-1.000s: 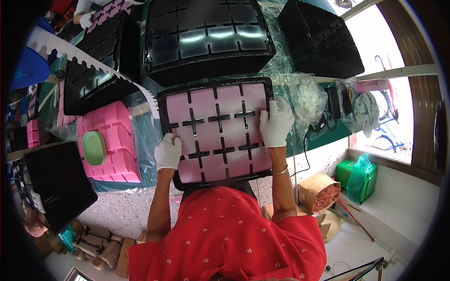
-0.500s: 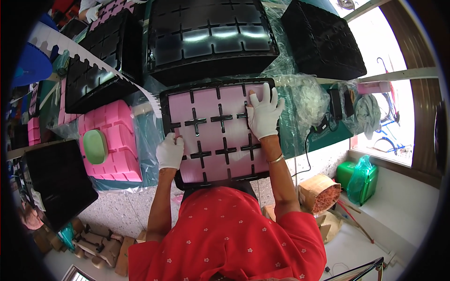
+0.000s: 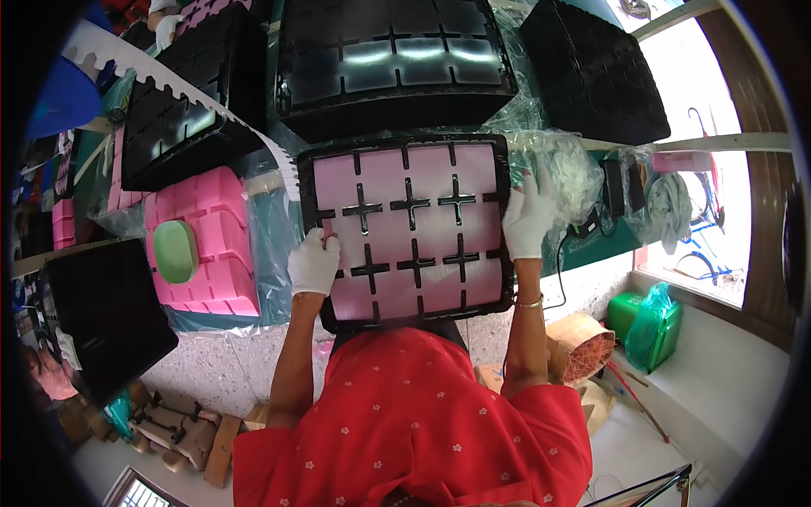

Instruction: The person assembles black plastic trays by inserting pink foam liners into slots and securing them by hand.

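In front of my body lies a black plastic tray (image 3: 411, 203) with cross-shaped black dividers over a pink filling. Its near edge reaches to my red shirt. My left hand (image 3: 314, 264), in a white glove, is closed around the tray's left rim, with the thumb on top. My right hand (image 3: 527, 221), also gloved, is beside the right rim with its fingers stretched out and nothing seen in them. Whether its palm touches the rim I cannot tell.
Black trays (image 3: 393, 72) stand stacked beyond mine. To the left, a green soap-bar-shaped piece (image 3: 175, 252) rests on pink moulded blocks (image 3: 215, 215). Crumpled clear plastic (image 3: 568, 177) lies at right. A white serrated strip (image 3: 194, 91) crosses the upper left. A co-worker's gloved hand (image 3: 167, 32) shows far off.
My right hand has moved off the pink filling to the right, past the tray's rim. My left hand stays on the left rim. The whole view has shifted slightly.
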Demonstrator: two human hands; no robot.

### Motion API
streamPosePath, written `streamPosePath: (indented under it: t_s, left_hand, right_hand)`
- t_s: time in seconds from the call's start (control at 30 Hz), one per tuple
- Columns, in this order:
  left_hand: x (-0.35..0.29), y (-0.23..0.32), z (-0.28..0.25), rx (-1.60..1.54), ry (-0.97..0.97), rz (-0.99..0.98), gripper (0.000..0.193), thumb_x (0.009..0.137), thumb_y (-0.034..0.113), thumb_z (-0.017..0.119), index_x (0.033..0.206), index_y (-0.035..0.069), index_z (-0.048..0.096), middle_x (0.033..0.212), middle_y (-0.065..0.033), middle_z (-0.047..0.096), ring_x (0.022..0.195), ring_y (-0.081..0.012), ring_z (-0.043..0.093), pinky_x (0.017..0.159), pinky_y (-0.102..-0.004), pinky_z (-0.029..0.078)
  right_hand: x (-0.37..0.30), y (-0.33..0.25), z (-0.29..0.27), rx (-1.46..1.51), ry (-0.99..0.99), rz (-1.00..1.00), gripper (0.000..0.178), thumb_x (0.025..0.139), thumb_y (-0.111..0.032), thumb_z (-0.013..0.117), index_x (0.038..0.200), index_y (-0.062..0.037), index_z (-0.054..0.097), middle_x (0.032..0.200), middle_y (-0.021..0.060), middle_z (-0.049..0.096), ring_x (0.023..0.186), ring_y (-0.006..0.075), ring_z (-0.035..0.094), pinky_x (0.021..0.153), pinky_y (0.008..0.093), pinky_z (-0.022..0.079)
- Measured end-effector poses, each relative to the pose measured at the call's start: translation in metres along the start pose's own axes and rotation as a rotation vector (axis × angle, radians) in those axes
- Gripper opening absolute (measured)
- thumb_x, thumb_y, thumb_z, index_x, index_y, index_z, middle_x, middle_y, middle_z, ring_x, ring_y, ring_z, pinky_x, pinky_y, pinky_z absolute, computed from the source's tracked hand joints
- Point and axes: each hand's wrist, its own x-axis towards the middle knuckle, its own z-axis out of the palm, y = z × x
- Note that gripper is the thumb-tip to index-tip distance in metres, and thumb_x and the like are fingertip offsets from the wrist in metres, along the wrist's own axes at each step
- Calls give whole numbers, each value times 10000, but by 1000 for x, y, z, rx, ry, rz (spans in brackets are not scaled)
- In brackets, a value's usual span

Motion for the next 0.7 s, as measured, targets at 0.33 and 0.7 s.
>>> streamPosePath:
  t_s: [0.33,0.7]
  left_hand:
    - [-3,5,-4,-50,-38,-21,313,847,325,576,992,54,640,786,-169,692,761,-396,674,708,-486,537]
    - [-44,-23,-36,-229,232,-34,392,834,179,601,1205,54,599,962,-123,704,762,-285,684,723,-398,542]
  right_hand:
    - [-64,4,-30,218,-2,100,304,893,-44,550,1183,45,561,1317,230,506,1170,417,498,984,434,423]
    - [-98,-6,-34,221,-188,-25,355,874,-12,545,1227,18,517,1363,226,470,1202,419,475,1006,463,413]
